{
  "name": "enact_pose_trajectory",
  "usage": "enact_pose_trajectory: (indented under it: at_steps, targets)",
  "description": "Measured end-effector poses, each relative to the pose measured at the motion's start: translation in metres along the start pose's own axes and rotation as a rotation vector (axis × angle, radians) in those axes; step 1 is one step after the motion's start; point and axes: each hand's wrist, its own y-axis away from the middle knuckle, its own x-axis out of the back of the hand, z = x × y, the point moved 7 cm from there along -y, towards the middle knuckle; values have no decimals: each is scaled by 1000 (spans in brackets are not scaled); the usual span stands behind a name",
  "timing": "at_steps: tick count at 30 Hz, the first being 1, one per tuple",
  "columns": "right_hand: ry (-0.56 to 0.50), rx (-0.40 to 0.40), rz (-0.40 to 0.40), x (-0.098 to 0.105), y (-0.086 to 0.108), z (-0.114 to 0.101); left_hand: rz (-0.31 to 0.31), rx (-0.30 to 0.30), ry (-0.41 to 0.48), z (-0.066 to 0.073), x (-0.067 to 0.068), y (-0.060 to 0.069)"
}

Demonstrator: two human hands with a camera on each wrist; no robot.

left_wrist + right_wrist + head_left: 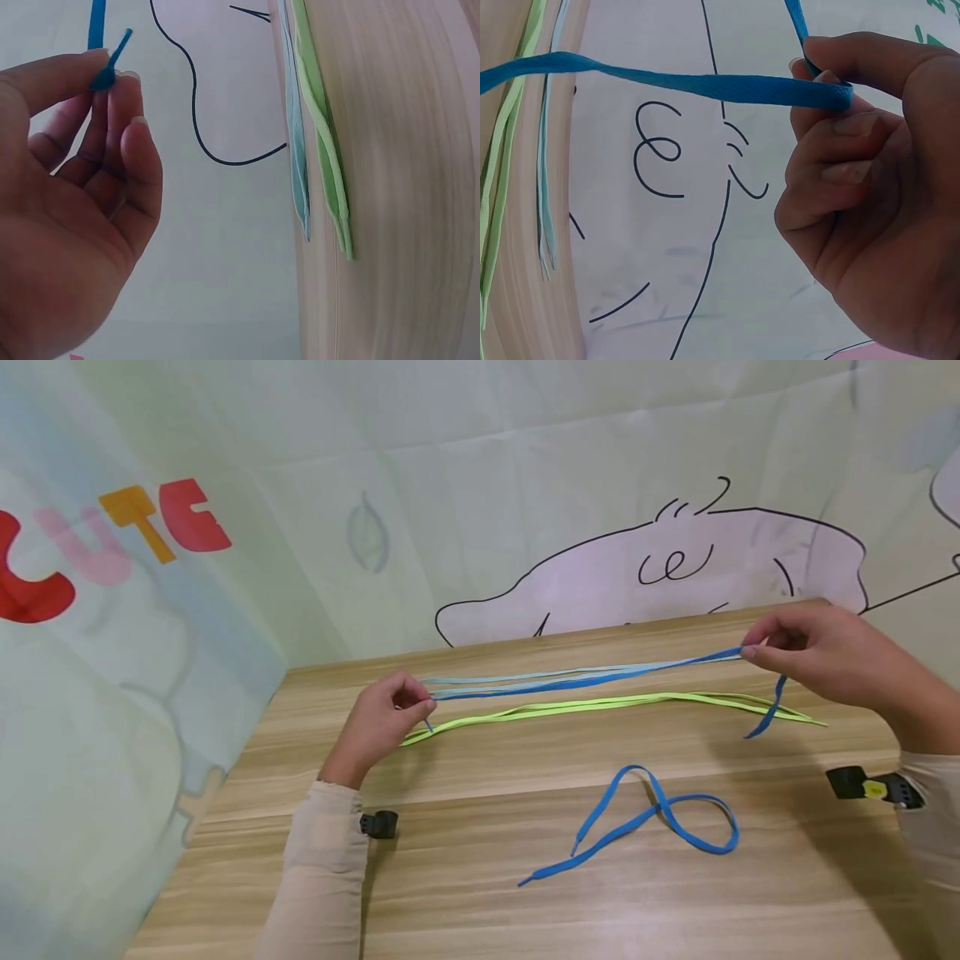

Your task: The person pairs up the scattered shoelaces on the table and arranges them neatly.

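A flat blue shoelace (600, 680) is stretched between the two hands above the table. My left hand (385, 717) pinches it close to one end, and a short tip (122, 46) pokes out past the thumb and finger. Toward the other end, my right hand (832, 652) pinches the lace, whose loose tail (768, 714) hangs below the fingers. Pale blue laces (517, 678) lie lengthwise behind it, partly covered by it in the head view. Yellow-green laces (570, 706) lie alongside, nearer the front. Another blue shoelace (660, 810) lies looped and crossed over itself on the table.
The wood-grain table (465, 877) meets a printed cloth backdrop (315, 527) along its back and left edges. Black straps with small devices (379, 824) sit on both sleeves.
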Motion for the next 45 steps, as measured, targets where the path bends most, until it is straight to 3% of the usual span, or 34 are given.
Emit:
enact_pose_trajectory:
  at_steps: [17, 32, 45]
  targets:
    - [61, -18, -88, -12, -2, 19, -118, 42, -26, -15, -5, 1]
    - [162, -12, -140, -21, -7, 39, -158, 98, -85, -28, -8, 0]
    - [119, -58, -257, -37, -6, 62, -219, 164, -109, -39, -10, 2]
